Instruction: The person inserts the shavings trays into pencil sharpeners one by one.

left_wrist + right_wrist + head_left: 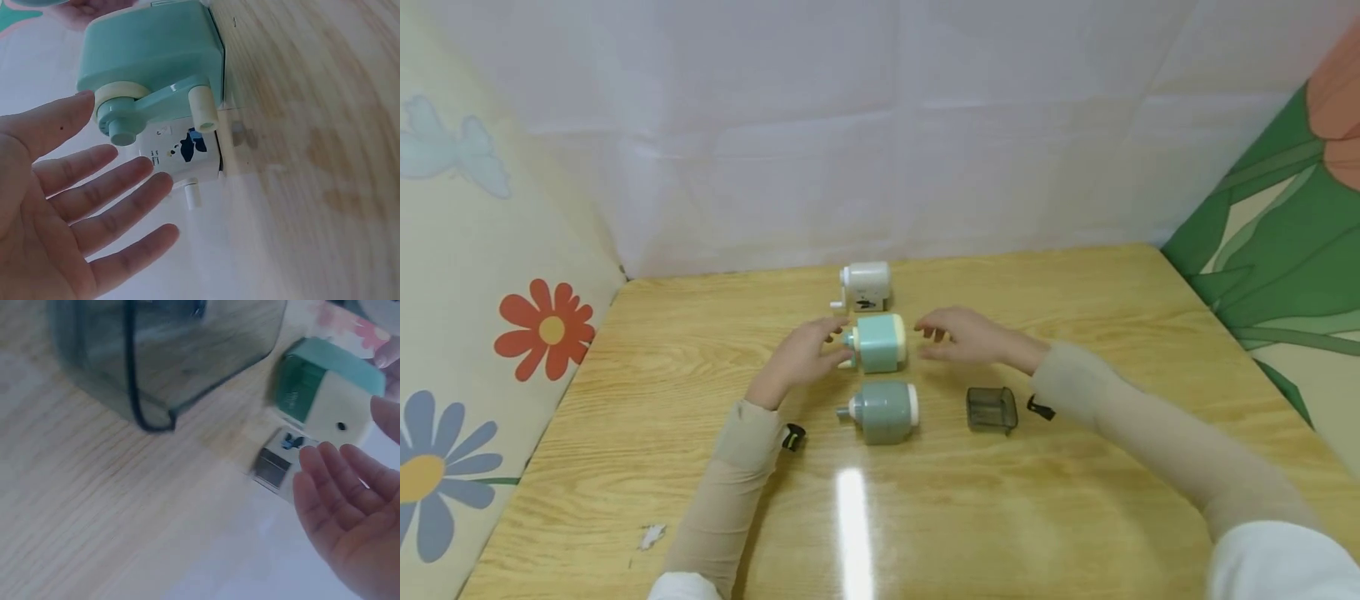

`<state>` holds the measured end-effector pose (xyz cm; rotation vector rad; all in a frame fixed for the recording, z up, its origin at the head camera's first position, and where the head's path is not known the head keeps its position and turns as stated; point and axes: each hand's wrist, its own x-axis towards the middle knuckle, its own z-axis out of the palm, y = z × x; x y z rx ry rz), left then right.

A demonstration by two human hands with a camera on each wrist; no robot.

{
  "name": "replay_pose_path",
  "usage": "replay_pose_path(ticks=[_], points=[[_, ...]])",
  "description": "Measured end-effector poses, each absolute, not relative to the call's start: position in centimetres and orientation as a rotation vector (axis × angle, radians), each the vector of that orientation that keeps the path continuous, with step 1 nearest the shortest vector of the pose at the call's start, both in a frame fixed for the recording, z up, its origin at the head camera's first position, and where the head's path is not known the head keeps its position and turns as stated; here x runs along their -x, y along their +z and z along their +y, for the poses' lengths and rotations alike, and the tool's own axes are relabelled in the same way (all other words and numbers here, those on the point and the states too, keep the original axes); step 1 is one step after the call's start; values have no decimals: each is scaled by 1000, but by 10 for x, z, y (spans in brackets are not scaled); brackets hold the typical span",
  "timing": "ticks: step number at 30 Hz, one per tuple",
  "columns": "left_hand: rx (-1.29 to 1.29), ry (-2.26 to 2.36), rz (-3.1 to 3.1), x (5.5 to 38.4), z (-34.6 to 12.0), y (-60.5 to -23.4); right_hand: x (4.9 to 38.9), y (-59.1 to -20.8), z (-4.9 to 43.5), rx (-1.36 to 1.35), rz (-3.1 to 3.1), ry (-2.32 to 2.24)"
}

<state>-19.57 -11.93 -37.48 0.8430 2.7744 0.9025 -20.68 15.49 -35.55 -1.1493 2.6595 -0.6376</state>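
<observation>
Teal crank pencil sharpener [880,343] flanked by a released left hand [805,354] and right hand [966,336].
On the wooden table [1075,517], its crank [164,100] is neared by extended left fingers [115,219]; whether it is touched cannot be told. Its cream end [331,406] is faced by loosely bent right fingers [325,487]. A whitish sharpener [870,282] is seen beyond, a grey-green sharpener [886,414] nearer, a translucent dark drawer [988,425] to the right.

- Between the fingers [934,320], pencil sharpener [877,343]: smooth, glossy plastic.
- This side of them, box [977,410]: see-through plastic.
- Under them, table [1075,500]: glossy wood grain.
- Beyond them, sheet [775,192]: creased, matt cloth.
</observation>
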Motion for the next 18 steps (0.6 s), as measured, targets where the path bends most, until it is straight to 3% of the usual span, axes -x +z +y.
replay_pose_path(ticks=[18], points=[[-1205,1254,2784,163,-120,-369,149,-350,197,1157,2774,-668]])
